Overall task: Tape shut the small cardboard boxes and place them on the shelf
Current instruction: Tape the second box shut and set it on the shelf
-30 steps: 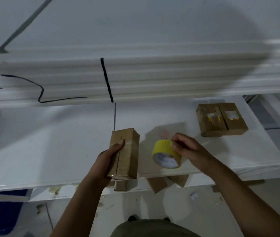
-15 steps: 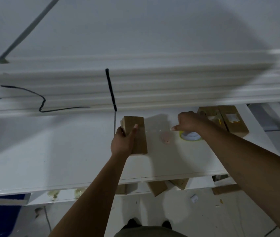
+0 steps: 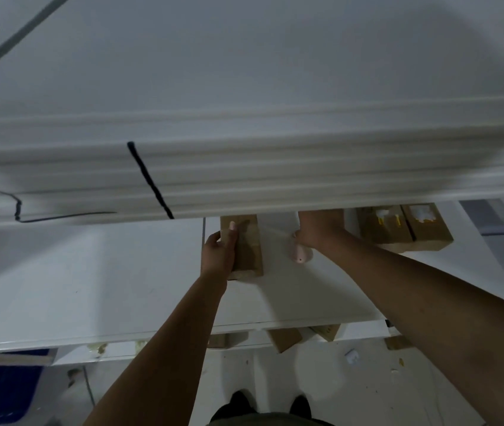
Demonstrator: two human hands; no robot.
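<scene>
A broad white shelf [image 3: 97,281] fills the view, and above it the edge of an upper shelf board [image 3: 244,167] cuts across and hides the back of the work area. Both forearms reach in under that board. On the lower surface, towards the right and partly behind the right arm, two more cardboard boxes [image 3: 398,229] lie side by side, one touching the other, with pale and yellow marks on their tops. In the middle lies the small cardboard box [image 3: 249,250], flat on the shelf with its far end tucked just under the board's edge. The left hand [image 3: 218,252] is clamped along its left side, thumb laid over the top face, pinning it down. The right hand [image 3: 318,229] sits just right of the box, its fingers hidden by the board, so how it is closed and what it holds cannot be told; a faint clear strip seems to stretch from the box top towards it, which suggests tape being drawn across. A small pinkish object [image 3: 298,253] lies on the shelf below that hand; what it is cannot be made out. The step in hand looks like the taping itself, not yet the placing. The next move likely calls for keeping the box pinned while the strip is pressed flat over the seam and broken off cleanly.
</scene>
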